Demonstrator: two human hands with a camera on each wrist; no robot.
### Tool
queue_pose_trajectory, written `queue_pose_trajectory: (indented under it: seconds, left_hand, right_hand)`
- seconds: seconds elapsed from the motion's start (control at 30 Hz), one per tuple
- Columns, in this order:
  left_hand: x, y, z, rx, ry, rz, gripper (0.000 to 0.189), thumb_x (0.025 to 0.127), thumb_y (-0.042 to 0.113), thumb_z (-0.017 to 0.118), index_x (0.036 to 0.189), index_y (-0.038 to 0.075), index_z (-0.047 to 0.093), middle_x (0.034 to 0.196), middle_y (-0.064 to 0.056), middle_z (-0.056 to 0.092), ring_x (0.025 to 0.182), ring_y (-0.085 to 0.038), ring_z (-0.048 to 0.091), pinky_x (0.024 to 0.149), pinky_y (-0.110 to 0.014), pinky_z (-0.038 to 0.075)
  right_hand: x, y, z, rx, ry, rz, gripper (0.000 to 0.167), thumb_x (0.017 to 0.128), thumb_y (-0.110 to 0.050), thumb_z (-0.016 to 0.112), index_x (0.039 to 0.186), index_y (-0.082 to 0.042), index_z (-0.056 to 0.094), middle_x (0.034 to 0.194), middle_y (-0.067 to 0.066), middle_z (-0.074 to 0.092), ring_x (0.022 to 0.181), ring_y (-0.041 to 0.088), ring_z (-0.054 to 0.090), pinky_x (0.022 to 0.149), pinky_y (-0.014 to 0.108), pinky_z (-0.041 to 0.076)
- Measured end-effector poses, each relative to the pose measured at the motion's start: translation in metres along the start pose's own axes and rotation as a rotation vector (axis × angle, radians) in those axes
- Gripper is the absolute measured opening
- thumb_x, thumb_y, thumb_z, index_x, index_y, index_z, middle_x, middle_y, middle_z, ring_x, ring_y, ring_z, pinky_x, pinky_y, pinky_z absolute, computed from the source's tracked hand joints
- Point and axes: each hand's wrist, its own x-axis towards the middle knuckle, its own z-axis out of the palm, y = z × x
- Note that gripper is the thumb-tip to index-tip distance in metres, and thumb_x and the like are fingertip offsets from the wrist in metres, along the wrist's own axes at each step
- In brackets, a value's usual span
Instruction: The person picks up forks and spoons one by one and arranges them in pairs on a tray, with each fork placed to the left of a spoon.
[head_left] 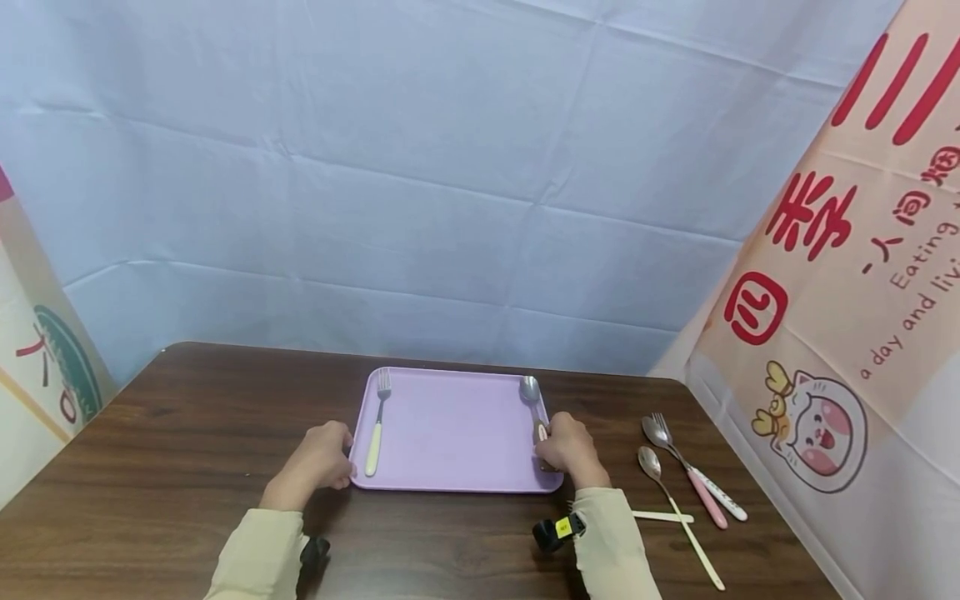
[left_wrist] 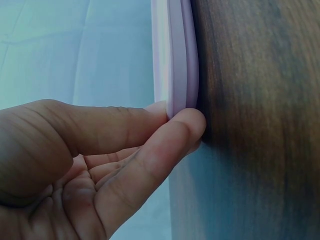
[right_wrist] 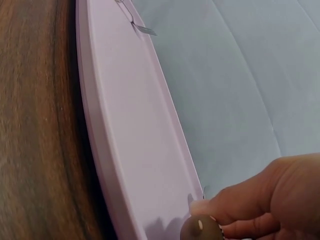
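Note:
A lilac tray [head_left: 450,433] lies flat on the dark wooden table [head_left: 187,417]. On its left side rests a fork [head_left: 378,417] with a cream handle. A spoon [head_left: 530,390] with a brown handle lies along its right side. My left hand [head_left: 341,467] is at the tray's front left corner. In the left wrist view that left hand [left_wrist: 182,114] pinches the tray rim [left_wrist: 177,60] between thumb and forefinger. My right hand [head_left: 551,448] covers the spoon's handle at the right edge. In the right wrist view the right hand [right_wrist: 215,220] holds the brown handle end [right_wrist: 200,231] over the tray [right_wrist: 130,140].
On the table right of the tray lie a spoon and fork [head_left: 690,475] with pink and white handles, a cream-handled spoon [head_left: 675,508] and another cream handle [head_left: 663,517]. A pale cloth backdrop [head_left: 450,167] and printed banners [head_left: 840,333] close in the table's back and sides.

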Motion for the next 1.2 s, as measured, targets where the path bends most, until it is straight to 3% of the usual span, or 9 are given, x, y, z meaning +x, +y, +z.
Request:
queue_pose_trajectory:
  seconds: [1.2]
  left_hand:
    - [-0.001, 0.000, 0.000, 0.015, 0.002, 0.006, 0.035, 0.072, -0.012, 0.067, 0.102, -0.017, 0.051, 0.063, -0.011, 0.054, 0.049, -0.016, 0.058, 0.046, -0.026, 0.052]
  right_hand:
    - [-0.002, -0.042, 0.030, 0.002, -0.029, -0.064, 0.011, 0.074, -0.005, 0.067, 0.067, -0.003, 0.058, 0.061, 0.006, 0.055, 0.056, 0.019, 0.052, 0.048, 0.027, 0.041]
